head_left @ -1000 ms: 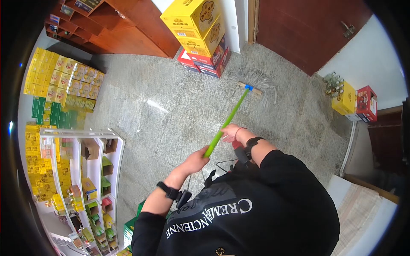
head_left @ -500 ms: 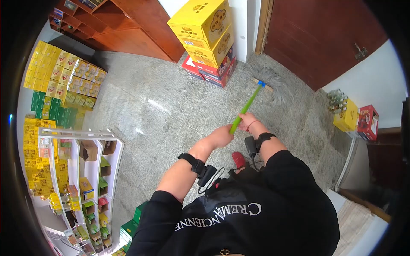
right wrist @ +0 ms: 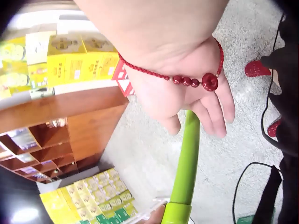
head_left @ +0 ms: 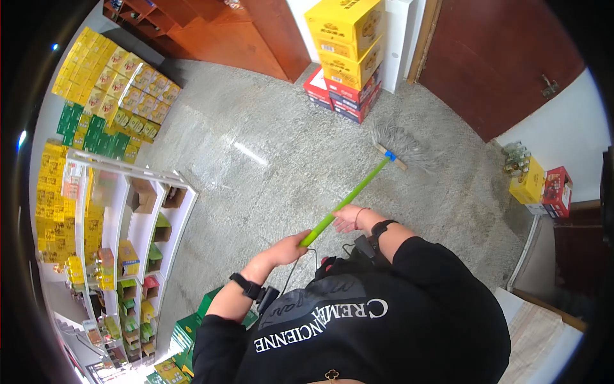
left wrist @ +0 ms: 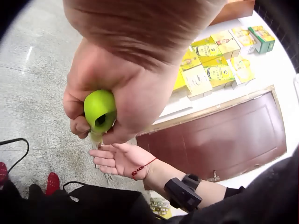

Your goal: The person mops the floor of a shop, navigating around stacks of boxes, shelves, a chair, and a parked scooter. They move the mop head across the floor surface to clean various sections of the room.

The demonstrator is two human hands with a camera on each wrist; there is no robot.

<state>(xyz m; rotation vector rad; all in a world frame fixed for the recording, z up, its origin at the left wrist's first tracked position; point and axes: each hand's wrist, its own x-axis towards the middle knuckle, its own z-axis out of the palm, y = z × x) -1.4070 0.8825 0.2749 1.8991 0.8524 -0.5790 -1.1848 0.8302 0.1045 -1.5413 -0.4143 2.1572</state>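
Has just drawn the mop (head_left: 409,146) back from the door (head_left: 505,61), toward the body at the bottom of the head view. Brings both hands lower in the frame and wider apart than half a second ago, with a longer run of green handle (head_left: 358,188) showing beyond them. Turns the view as well, putting the stacked yellow boxes (head_left: 350,54) and red boxes (head_left: 348,101) farther right. Now has the mop in the upper right, strands fanned over the floor (head_left: 256,211), just below and right of the red boxes; hard to tell whether touching them.

Grips the near end of the handle in the left hand (head_left: 286,251), just left of the frame's middle, fingers curled firmly round. Steadies the handle farther along with the right hand (head_left: 348,219), right of middle, fingers straight rather than wrapped, the handle lying by the thumb. Reads as the backward half of a mopping stroke, probably driven from the left grip and only lightly guided by the right.
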